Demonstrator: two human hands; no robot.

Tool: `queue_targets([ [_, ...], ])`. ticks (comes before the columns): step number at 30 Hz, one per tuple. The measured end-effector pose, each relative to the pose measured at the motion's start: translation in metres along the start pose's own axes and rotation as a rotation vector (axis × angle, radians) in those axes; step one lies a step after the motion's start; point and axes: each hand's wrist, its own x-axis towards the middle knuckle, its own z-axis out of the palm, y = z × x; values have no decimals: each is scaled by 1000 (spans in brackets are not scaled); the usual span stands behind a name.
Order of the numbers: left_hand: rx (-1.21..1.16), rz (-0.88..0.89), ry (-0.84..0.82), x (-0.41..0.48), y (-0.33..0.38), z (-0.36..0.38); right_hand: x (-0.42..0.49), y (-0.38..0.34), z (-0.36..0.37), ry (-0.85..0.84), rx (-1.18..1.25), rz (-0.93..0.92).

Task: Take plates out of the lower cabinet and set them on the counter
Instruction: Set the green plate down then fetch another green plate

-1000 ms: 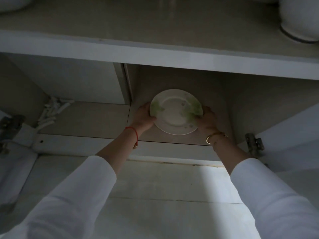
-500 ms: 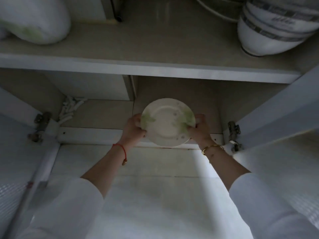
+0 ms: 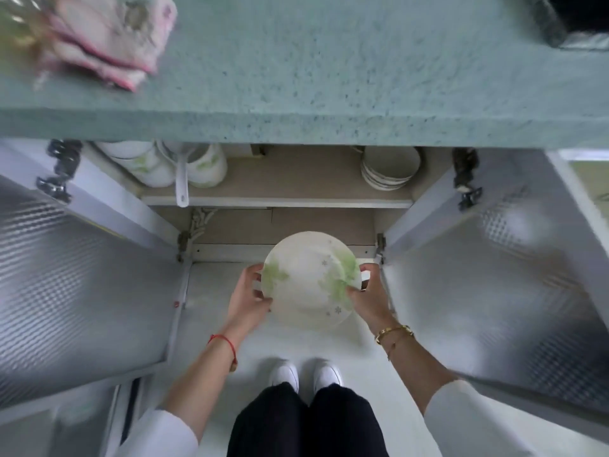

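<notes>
A white plate with green leaf prints (image 3: 308, 278) is held level in front of the open lower cabinet (image 3: 280, 225), above the floor. My left hand (image 3: 248, 298) grips its left rim and my right hand (image 3: 367, 296) grips its right rim. The grey-green speckled counter (image 3: 329, 77) spans the top of the view, above the cabinet opening. On the cabinet's upper shelf a stack of white dishes (image 3: 389, 169) stands at the right and white bowls with green prints (image 3: 148, 164) at the left.
Both cabinet doors hang open, the left door (image 3: 75, 285) and the right door (image 3: 501, 275) flanking my arms. A pink cloth (image 3: 105, 37) lies on the counter's left. A dark object (image 3: 580, 21) sits at the counter's far right. My white shoes (image 3: 304, 374) stand on the floor.
The plate has come out of the lower shelf toward me, held by both hands. My view has risen, so the counter top and the upper shelf now show.
</notes>
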Motion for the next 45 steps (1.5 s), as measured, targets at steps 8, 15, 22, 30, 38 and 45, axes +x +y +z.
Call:
queue_targets([
  [8, -12, 107, -62, -156, 141, -55, -150, -120, -115, 56, 32, -14],
  [15, 98, 320, -191, -245, 261, -82, -261, -181, -207, 184, 256, -36],
  [22, 164, 501, -434, -303, 345, -56, -350, -179, -288, 339, 551, -32],
  [30, 274, 539, -770, -365, 393, 75, -423, -117, -388, 704, 691, 51],
  [38, 374, 645, -897, -450, 419, 253, -456, -16, -523, 986, 606, 137],
  [45, 332, 677, -957, -511, 448, 379, -465, 41, -638, 1101, 550, 141],
])
